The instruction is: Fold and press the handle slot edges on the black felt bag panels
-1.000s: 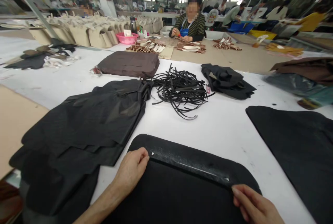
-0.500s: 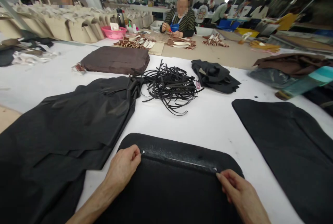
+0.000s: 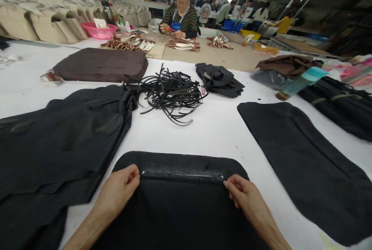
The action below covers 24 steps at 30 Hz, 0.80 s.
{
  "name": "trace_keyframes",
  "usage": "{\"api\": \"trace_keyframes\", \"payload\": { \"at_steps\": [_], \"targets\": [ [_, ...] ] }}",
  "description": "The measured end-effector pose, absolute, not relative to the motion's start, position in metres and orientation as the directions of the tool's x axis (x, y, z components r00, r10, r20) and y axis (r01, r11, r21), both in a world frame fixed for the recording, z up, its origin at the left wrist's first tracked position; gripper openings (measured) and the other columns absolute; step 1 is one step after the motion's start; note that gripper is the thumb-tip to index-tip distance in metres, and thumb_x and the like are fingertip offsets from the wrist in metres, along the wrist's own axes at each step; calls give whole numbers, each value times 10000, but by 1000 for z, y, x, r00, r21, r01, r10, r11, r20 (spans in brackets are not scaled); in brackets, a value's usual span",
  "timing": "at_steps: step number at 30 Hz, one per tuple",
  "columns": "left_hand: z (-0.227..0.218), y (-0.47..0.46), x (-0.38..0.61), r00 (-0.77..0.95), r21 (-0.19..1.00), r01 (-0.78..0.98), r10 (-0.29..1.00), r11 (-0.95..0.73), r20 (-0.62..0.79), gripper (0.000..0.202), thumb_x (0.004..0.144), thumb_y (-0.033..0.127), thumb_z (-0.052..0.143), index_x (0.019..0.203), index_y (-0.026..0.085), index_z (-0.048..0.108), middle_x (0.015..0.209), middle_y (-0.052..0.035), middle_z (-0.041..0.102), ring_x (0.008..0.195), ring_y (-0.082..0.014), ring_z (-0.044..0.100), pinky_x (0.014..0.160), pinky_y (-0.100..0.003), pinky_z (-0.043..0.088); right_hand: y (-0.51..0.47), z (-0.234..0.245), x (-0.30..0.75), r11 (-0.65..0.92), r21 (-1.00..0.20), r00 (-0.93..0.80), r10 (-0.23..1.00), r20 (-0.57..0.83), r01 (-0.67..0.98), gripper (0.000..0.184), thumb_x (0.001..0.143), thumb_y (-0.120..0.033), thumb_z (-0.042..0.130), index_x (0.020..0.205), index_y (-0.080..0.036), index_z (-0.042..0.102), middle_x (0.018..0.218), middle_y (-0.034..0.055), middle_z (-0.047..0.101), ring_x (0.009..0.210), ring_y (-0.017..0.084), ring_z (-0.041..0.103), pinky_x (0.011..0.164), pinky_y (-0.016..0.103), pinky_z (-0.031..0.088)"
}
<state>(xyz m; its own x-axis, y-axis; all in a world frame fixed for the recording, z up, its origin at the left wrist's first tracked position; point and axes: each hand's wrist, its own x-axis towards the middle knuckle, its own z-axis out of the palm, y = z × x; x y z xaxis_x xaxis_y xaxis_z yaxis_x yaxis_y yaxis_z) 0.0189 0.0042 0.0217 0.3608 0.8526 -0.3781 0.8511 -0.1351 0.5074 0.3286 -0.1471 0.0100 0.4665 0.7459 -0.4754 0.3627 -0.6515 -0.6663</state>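
Observation:
A black panel [image 3: 186, 160] with rounded corners lies in front of me, and a shiny, whitish band runs across it near its far edge. Over its nearer part spreads a black sheet [image 3: 180, 211], its far edge along that band. My left hand [image 3: 122, 186] pinches this edge at the left, thumb against curled fingers. At the right end, my right hand [image 3: 242, 192] pinches the same edge between thumb and forefinger. A small white triangular mark shows beside each set of fingertips. The near end of the sheet runs out of view.
Black sheets [image 3: 66, 145] lie at left, another black panel [image 3: 305, 164] at right. Beyond are tangled black strips [image 3: 174, 91], a brown stack [image 3: 101, 64], a folded black piece [image 3: 219, 79] and a bottle [image 3: 302, 83]. A co-worker [image 3: 181, 13] sits across the table.
My view has swung to the right, so the surroundings shift left in the picture. Both hands keep their pinch on the black sheet, whose far edge now appears more level.

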Motion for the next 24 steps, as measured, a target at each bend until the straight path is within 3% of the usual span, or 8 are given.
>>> {"api": "trace_keyframes", "payload": {
  "at_steps": [9,17,21,24],
  "targets": [
    [33,3,26,315,475,874,866,-106,-388,156,746,145,393,605,212,404,479,63,408,503,-132,432,500,-249,224,-148,3,333,-687,-593,464,724,-511,419,347,789,-518,420,632,-212,463,521,-36,503,455,125,478,469,254,335],
    [27,-2,24,299,381,912,881,-151,-366,179,831,180,395,657,221,399,520,46,460,538,-154,482,519,-255,241,-148,4,329,-685,-604,496,721,-483,407,325,806,-489,435,644,-210,471,518,-39,499,443,119,467,447,241,323],
    [23,-11,21,297,210,950,883,-233,-363,179,911,258,301,830,228,458,588,20,551,588,-196,572,528,-274,292,-148,8,324,-669,-639,524,725,-447,380,295,815,-440,435,641,-204,466,518,-39,488,440,112,459,434,227,322],
    [5,-17,15,402,136,914,894,-381,-196,310,924,267,223,1019,220,514,882,-49,631,708,-222,617,566,-309,375,-148,9,323,-648,-665,533,735,-420,370,262,822,-397,426,668,-195,488,534,-34,503,449,110,468,430,219,326]
  ]
}}
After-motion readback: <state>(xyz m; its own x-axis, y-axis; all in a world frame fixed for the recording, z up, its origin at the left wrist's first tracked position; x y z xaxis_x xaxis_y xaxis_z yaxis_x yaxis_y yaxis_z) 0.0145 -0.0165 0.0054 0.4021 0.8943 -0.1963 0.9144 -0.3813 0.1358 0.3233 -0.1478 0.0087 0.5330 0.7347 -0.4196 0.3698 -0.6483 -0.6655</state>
